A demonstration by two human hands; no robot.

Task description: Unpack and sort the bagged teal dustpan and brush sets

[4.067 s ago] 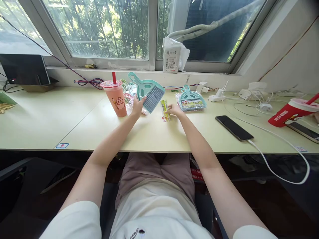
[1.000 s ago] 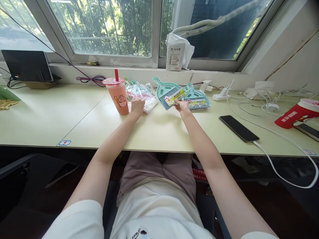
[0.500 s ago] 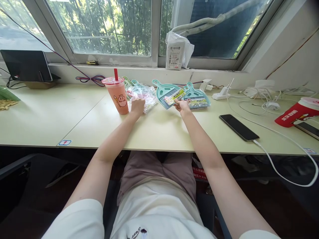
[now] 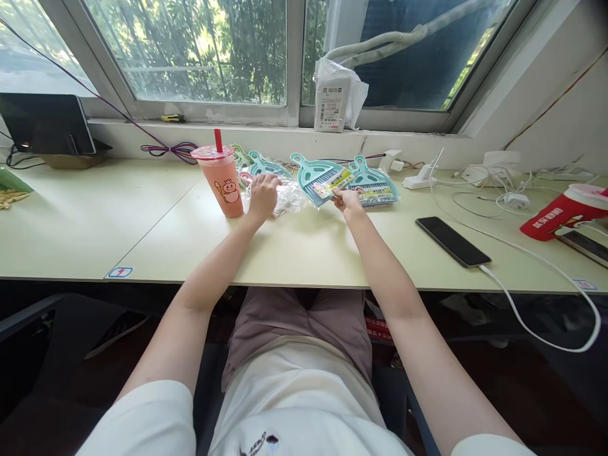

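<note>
My right hand (image 4: 348, 199) pinches the lower edge of a teal fan-shaped item (image 4: 313, 172) with a printed label. Just right of it, a similar teal item (image 4: 375, 183) lies in clear wrapping. My left hand (image 4: 264, 193) is over crinkled clear plastic bags (image 4: 289, 196), its fingers bent; whether it grips anything is hidden. Behind that hand lie another teal item (image 4: 266, 166) and a green one (image 4: 241, 155). A pink drink cup (image 4: 223, 183) with a red straw stands close to the left of my left hand.
To the right lie a phone (image 4: 453, 242) on a white cable, a power strip (image 4: 420, 179), tangled cables and a tipped red cup (image 4: 560, 215). A tablet (image 4: 47, 123) stands back left. A wrapped box (image 4: 331, 104) sits on the windowsill.
My left hand has lifted slightly and its fingers have shifted over the plastic, and less of the plastic shows around it. My right hand keeps its hold on the teal item.
</note>
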